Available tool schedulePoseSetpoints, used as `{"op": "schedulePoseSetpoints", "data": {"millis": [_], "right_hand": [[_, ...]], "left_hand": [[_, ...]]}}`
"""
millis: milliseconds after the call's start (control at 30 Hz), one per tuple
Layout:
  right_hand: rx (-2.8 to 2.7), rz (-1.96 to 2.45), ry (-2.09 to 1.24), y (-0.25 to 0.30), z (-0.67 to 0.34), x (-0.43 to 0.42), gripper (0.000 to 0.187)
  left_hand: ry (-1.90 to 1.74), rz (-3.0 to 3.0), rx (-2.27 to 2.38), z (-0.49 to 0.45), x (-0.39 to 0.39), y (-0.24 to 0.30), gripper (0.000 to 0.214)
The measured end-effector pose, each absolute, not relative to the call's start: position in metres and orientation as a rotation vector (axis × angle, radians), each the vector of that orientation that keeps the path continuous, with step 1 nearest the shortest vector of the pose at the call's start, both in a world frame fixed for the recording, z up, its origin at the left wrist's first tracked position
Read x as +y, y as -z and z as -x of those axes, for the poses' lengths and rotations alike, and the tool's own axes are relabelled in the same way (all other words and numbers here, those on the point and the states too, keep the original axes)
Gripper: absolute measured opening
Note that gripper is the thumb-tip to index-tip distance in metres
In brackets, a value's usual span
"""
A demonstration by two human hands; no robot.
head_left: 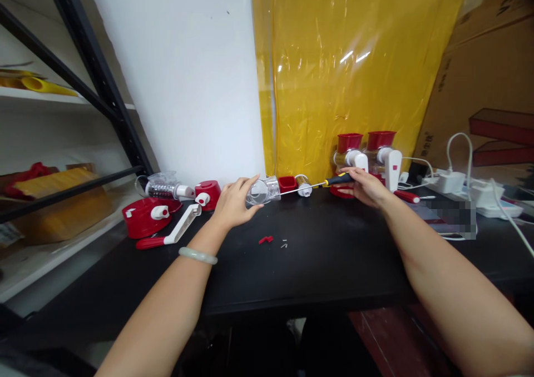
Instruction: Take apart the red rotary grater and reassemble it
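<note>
My left hand (pixel 235 202) is closed around a clear plastic housing (pixel 263 191), which it holds just above the black table. In my right hand (pixel 362 186) is a screwdriver (pixel 337 179) with a black and yellow handle, its long thin shaft pointing left. The shaft's tip reaches the right end of the clear housing; whether it touches a screw is too small to tell. Behind the shaft are a small red part (pixel 287 184) and a grater drum (pixel 304 185). Small red pieces (pixel 266 239) and tiny screws (pixel 284 244) lie on the tabletop nearer to me.
Two assembled red and white rotary graters (pixel 350 153) stand at the back right. To the left are a red base (pixel 146 219), a crank handle (pixel 181 228) and another drum (pixel 167 190). White chargers and cables (pixel 450 181) lie at the right. A black shelf frame (pixel 89 60) rises at left.
</note>
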State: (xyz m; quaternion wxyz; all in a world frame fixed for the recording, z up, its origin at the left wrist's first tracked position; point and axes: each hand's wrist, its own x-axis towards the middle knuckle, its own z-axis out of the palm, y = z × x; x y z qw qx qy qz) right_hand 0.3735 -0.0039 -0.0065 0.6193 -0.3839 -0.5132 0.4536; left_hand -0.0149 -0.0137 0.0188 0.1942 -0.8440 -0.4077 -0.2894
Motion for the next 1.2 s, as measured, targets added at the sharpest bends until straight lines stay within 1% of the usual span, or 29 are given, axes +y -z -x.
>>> {"op": "schedulePoseSetpoints", "data": {"millis": [33, 100, 167, 200, 300, 400, 433, 500, 567, 600, 700, 767, 833, 867, 933, 1000, 1033, 1100, 1200], "right_hand": [[-1.210, 0.938, -1.000, 0.0074, -0.3741, -0.0033, 0.012], [-1.226, 1.069, -0.927, 0.0088, -0.3750, -0.0019, 0.025], [-1.184, 1.097, -0.971, 0.0085, -0.3749, -0.0013, 0.032], [-1.152, 1.055, -1.020, 0.0079, -0.3744, -0.0016, 0.030], [-1.121, 0.884, -1.109, 0.0057, -0.3726, -0.0040, 0.013], [-1.196, 0.873, -1.055, 0.0065, -0.3728, -0.0051, 0.010], [-1.227, 0.916, -1.018, 0.0073, -0.3733, -0.0047, 0.012], [-1.259, 1.033, -0.944, 0.0085, -0.3744, -0.0033, 0.026], [-1.217, 1.103, -0.963, 0.0082, -0.3746, -0.0022, 0.035], [-1.181, 1.091, -1.006, 0.0073, -0.3742, -0.0022, 0.035], [-1.123, 0.935, -1.095, 0.0041, -0.3725, -0.0039, 0.019], [-1.146, 0.854, -1.057, 0.0036, -0.3720, -0.0052, 0.018], [-1.187, 0.907, -0.974, 0.0052, -0.3726, -0.0051, 0.013], [-1.207, 0.970, -0.925, 0.0063, -0.3732, -0.0045, 0.014], [-1.211, 1.093, -0.865, 0.0081, -0.3740, -0.0030, 0.026], [-1.158, 1.097, -0.947, 0.0081, -0.3738, -0.0022, 0.032], [-1.120, 1.050, -1.015, 0.0074, -0.3734, -0.0025, 0.030], [-1.074, 0.931, -1.124, 0.0055, -0.3725, -0.0038, 0.019], [-1.128, 0.846, -1.109, 0.0048, -0.3728, -0.0050, 0.010]], "left_hand": [[0.816, 2.367, -1.144, 0.0149, -0.0139, -0.0190, 0.075], [0.818, 2.363, -1.138, 0.0149, -0.0141, -0.0195, 0.075], [0.817, 2.354, -1.129, 0.0151, -0.0138, -0.0197, 0.074], [0.815, 2.350, -1.127, 0.0151, -0.0136, -0.0196, 0.074], [0.809, 2.350, -1.128, 0.0151, -0.0132, -0.0190, 0.074], [0.811, 2.363, -1.130, 0.0147, -0.0137, -0.0189, 0.075], [0.812, 2.365, -1.130, 0.0146, -0.0141, -0.0190, 0.075], [0.812, 2.364, -1.134, 0.0144, -0.0145, -0.0194, 0.074], [0.810, 2.360, -1.137, 0.0144, -0.0144, -0.0195, 0.074], [0.809, 2.358, -1.138, 0.0144, -0.0143, -0.0194, 0.074], [0.813, 2.362, -1.130, 0.0145, -0.0138, -0.0189, 0.074], [0.821, 2.369, -1.127, 0.0143, -0.0140, -0.0186, 0.074], [0.831, 2.371, -1.124, 0.0140, -0.0146, -0.0186, 0.074], [0.834, 2.370, -1.121, 0.0138, -0.0149, -0.0187, 0.074], [0.833, 2.369, -1.110, 0.0136, -0.0153, -0.0189, 0.073], [0.826, 2.369, -1.106, 0.0135, -0.0153, -0.0191, 0.073], [0.823, 2.371, -1.110, 0.0136, -0.0151, -0.0191, 0.073], [0.816, 2.375, -1.123, 0.0137, -0.0146, -0.0188, 0.073], [0.824, 2.378, -1.133, 0.0139, -0.0145, -0.0185, 0.074]]}}
